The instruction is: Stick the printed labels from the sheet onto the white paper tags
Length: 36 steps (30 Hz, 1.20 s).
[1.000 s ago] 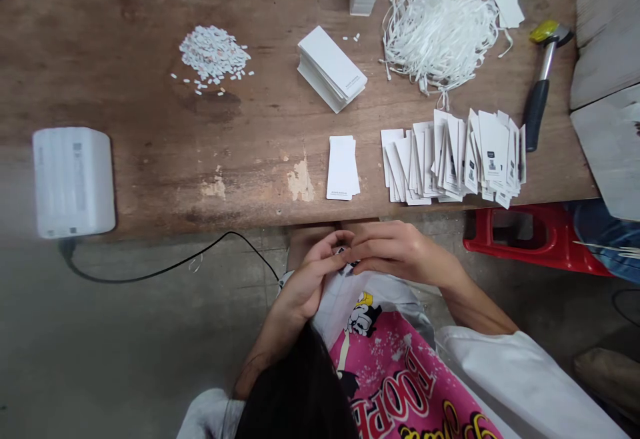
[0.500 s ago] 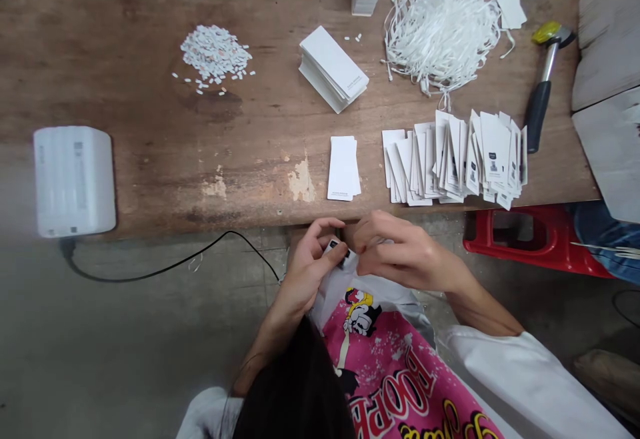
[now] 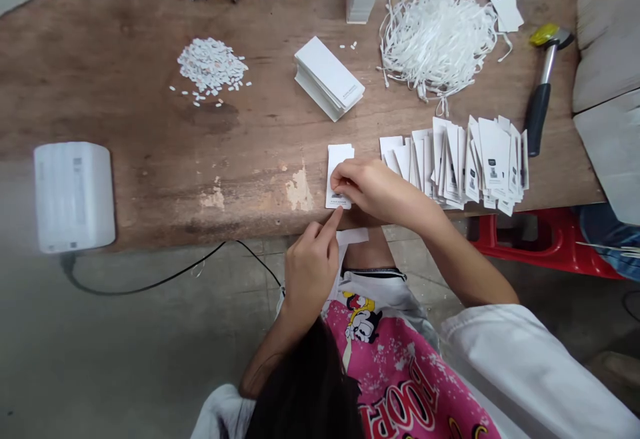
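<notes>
My right hand (image 3: 373,189) lies across the lower part of a small stack of white cards (image 3: 339,157) on the wooden workbench (image 3: 125,125), its fingers on the cards and hiding their middle. Just below the bench edge, my left hand (image 3: 310,275) has its index finger stretched toward the stack's near end, almost touching it. That hand seems to pinch a white card tag (image 3: 353,235), whose other parts are hidden. To the right of my right hand lies a fanned row of printed tags (image 3: 470,165).
Farther back lie a tangle of white cord (image 3: 435,39), a heap of paper bits (image 3: 211,65), and a white card stack (image 3: 327,79). A hammer (image 3: 537,109) lies right. A white block (image 3: 74,197) sits left, with a black cable (image 3: 150,285) below. A red stool (image 3: 543,245) stands under the right edge.
Both hands have moved forward from my lap to the bench edge. My right hand now rests on the small card stack, and my left index finger has straightened toward it.
</notes>
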Each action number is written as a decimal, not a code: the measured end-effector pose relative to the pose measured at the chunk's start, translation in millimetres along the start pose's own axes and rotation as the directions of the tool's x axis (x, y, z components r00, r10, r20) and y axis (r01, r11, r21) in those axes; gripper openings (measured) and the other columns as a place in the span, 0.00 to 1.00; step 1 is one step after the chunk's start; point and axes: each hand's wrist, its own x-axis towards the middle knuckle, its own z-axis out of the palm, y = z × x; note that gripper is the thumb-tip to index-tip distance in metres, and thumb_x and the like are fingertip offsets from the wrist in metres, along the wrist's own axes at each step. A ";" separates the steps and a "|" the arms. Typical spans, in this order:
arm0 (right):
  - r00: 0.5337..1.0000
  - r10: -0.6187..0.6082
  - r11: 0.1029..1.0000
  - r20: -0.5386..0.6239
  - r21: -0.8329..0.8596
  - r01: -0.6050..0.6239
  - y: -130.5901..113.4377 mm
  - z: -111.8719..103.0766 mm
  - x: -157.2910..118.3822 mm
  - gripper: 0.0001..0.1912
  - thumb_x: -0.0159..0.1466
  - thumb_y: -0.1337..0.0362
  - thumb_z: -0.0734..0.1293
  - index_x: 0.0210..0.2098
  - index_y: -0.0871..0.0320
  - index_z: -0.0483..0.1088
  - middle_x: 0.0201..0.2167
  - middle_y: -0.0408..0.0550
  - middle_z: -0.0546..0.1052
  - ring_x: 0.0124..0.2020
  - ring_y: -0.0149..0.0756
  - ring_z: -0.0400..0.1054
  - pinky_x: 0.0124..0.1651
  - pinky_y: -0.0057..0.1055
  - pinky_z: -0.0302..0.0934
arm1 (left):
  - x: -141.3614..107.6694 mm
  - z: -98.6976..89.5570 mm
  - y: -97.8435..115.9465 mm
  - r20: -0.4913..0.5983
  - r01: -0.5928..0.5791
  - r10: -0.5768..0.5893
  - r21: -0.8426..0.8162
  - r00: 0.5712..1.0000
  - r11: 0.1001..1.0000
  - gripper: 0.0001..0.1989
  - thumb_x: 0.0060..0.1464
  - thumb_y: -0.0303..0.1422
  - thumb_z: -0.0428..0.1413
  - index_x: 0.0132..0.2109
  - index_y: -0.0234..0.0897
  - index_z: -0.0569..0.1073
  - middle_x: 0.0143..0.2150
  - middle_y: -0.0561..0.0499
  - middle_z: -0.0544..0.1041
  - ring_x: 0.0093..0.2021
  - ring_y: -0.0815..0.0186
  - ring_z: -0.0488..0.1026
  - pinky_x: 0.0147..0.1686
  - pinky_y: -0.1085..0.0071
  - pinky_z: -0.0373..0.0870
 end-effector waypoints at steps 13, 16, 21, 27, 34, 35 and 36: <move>0.998 -0.027 0.999 0.062 0.030 0.025 10.5 -3.4 0.3 0.08 0.62 0.74 0.60 0.29 0.61 0.68 0.27 0.45 0.72 0.29 0.30 0.62 0.36 0.27 0.53 | 0.8 0.8 2.8 0.008 0.034 -0.034 -0.018 0.999 0.999 0.22 0.61 0.27 0.49 0.60 0.47 0.68 0.32 0.54 0.72 0.31 0.69 0.71 0.33 0.74 0.64; 0.997 -0.029 1.000 0.065 0.007 0.029 8.5 -3.0 0.9 0.08 0.62 0.73 0.60 0.29 0.61 0.68 0.27 0.46 0.72 0.29 0.31 0.62 0.36 0.27 0.52 | 1.1 -0.2 3.1 0.026 0.042 -0.042 -0.016 0.999 0.999 0.22 0.61 0.27 0.49 0.60 0.47 0.69 0.31 0.53 0.71 0.31 0.68 0.70 0.33 0.74 0.64; 0.998 -0.015 0.999 0.063 -0.042 0.018 4.5 -2.4 1.3 0.09 0.62 0.74 0.59 0.28 0.61 0.67 0.26 0.46 0.70 0.29 0.31 0.59 0.35 0.28 0.51 | 3.3 -3.9 4.1 0.065 0.039 -0.040 0.016 0.997 0.999 0.24 0.61 0.27 0.48 0.63 0.48 0.65 0.31 0.53 0.70 0.31 0.67 0.70 0.32 0.74 0.64; 0.998 -0.013 0.988 0.065 -0.154 0.023 5.6 1.8 -0.7 0.09 0.64 0.73 0.59 0.30 0.63 0.69 0.28 0.49 0.71 0.30 0.33 0.62 0.36 0.30 0.55 | 9.0 -10.6 14.0 0.194 0.026 -0.068 0.210 0.979 0.977 0.28 0.60 0.27 0.46 0.66 0.46 0.59 0.31 0.53 0.69 0.27 0.67 0.68 0.26 0.72 0.63; 0.966 -0.031 0.931 -0.255 -0.360 -0.066 -7.4 2.0 -22.2 0.20 0.67 0.76 0.54 0.57 0.66 0.62 0.52 0.65 0.69 0.49 0.48 0.66 0.47 0.42 0.63 | 9.9 -14.4 17.1 0.244 0.019 -0.077 0.230 0.967 0.973 0.29 0.60 0.26 0.45 0.67 0.46 0.56 0.31 0.52 0.69 0.26 0.66 0.69 0.26 0.72 0.62; 0.959 -0.054 0.932 -0.278 -0.359 -0.052 -9.1 5.2 -27.1 0.20 0.67 0.76 0.54 0.57 0.66 0.62 0.53 0.66 0.69 0.51 0.48 0.65 0.49 0.44 0.63 | 9.6 -13.9 16.2 0.240 0.021 -0.073 0.216 0.968 0.976 0.29 0.60 0.26 0.45 0.67 0.46 0.57 0.31 0.52 0.69 0.27 0.65 0.69 0.26 0.72 0.62; 0.958 -0.080 0.935 -0.277 -0.354 -0.025 -10.1 9.9 -32.1 0.20 0.67 0.75 0.54 0.56 0.66 0.64 0.52 0.65 0.70 0.52 0.48 0.64 0.51 0.45 0.63 | 9.1 -13.1 15.1 0.232 0.024 -0.069 0.188 0.970 0.982 0.28 0.60 0.25 0.45 0.66 0.46 0.58 0.31 0.52 0.70 0.27 0.65 0.70 0.26 0.72 0.62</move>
